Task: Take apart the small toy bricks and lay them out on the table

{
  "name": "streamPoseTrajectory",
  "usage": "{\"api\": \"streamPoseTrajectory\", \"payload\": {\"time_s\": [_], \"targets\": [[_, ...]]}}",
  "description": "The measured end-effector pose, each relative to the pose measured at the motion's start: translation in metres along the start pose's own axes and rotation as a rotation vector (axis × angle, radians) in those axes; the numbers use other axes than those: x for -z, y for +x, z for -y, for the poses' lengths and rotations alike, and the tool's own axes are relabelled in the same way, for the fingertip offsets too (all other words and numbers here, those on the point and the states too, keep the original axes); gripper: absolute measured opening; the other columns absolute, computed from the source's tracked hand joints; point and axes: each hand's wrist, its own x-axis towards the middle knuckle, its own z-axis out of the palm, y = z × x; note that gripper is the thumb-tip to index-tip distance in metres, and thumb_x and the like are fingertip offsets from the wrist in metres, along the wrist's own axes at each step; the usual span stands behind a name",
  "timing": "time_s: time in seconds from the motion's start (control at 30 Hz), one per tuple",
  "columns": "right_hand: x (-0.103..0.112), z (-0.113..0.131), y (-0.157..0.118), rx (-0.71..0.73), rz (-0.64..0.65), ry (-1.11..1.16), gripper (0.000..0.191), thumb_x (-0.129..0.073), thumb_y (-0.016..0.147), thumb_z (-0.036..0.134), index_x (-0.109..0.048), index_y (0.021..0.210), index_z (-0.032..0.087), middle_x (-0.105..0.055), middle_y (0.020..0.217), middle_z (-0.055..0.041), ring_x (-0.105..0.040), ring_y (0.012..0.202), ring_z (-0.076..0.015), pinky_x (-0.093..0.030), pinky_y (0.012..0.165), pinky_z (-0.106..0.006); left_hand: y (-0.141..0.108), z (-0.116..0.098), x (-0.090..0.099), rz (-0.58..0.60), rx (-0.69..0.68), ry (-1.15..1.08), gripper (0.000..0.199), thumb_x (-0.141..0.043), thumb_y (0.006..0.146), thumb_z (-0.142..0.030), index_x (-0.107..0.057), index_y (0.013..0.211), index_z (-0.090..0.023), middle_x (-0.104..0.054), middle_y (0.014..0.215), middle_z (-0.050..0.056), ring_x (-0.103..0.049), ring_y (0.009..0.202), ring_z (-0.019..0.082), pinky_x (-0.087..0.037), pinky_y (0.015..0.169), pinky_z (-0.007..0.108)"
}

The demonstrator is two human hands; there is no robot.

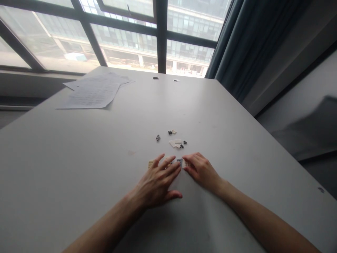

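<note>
My left hand (162,179) lies palm down with its fingers spread over a row of small building-block pieces. A tan studded piece (150,163) pokes out past its fingers on the left, and a blue-grey plate (179,161) shows by its fingertips on the right. Other pieces under the fingers are mostly hidden. My right hand (200,169) has its thumb and fingers closed around a small white studded brick (184,163), just right of the blue-grey plate. Whether the brick and the plate touch, I cannot tell.
Beyond my hands lie flat white pieces (176,143), small black pieces (185,142), a grey cluster (158,138) and a black-and-cream group (172,132). Printed papers (92,92) rest at the table's far left. Two cable holes (155,78) sit near the far edge, before a window.
</note>
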Motion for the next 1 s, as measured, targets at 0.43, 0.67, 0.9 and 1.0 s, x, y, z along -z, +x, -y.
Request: {"api": "streamPoseTrajectory", "payload": {"time_s": [0.43, 0.67, 0.9, 1.0], "targets": [[-0.0011, -0.0025, 0.0026, -0.004, 0.003, 0.03, 0.027, -0.056, 0.089, 0.024, -0.06, 0.115, 0.023, -0.065, 0.102, -0.0092, -0.054, 0.098, -0.0257, -0.044, 0.088, -0.042, -0.0012, 0.0008, -0.0017, 0.005, 0.014, -0.015, 0.068, -0.044, 0.083, -0.068, -0.054, 0.127, -0.016, -0.059, 0.127, 0.01, -0.043, 0.125, 0.03, -0.015, 0.112, 0.048], [-0.002, -0.0035, 0.0032, -0.001, 0.009, 0.054, 0.029, -0.056, 0.088, 0.024, -0.06, 0.116, 0.025, -0.065, 0.103, -0.0087, -0.054, 0.099, -0.0258, -0.043, 0.089, -0.043, -0.0024, 0.0009, -0.0035, -0.021, 0.016, -0.014, 0.066, -0.046, 0.083, -0.066, -0.054, 0.128, -0.018, -0.06, 0.125, 0.012, -0.045, 0.124, 0.03, -0.018, 0.112, 0.049], [0.0029, -0.005, -0.0015, -0.024, -0.009, -0.004, 0.033, -0.061, 0.084, 0.024, -0.058, 0.117, 0.023, -0.062, 0.109, -0.0097, -0.053, 0.103, -0.0259, -0.043, 0.092, -0.043, -0.0019, 0.0016, -0.0031, -0.045, 0.022, -0.024, 0.061, -0.046, 0.085, -0.063, -0.058, 0.122, -0.017, -0.062, 0.121, 0.012, -0.046, 0.123, 0.031, -0.02, 0.111, 0.049], [0.0051, -0.0065, -0.0028, -0.045, -0.018, 0.009, 0.031, -0.06, 0.084, 0.022, -0.06, 0.115, 0.023, -0.063, 0.105, -0.0092, -0.053, 0.1, -0.0254, -0.044, 0.089, -0.042, -0.0011, 0.0009, -0.0031, -0.058, 0.022, -0.022, 0.059, -0.044, 0.086, -0.063, -0.06, 0.119, -0.017, -0.063, 0.119, 0.012, -0.047, 0.121, 0.03, -0.02, 0.11, 0.05]]}}
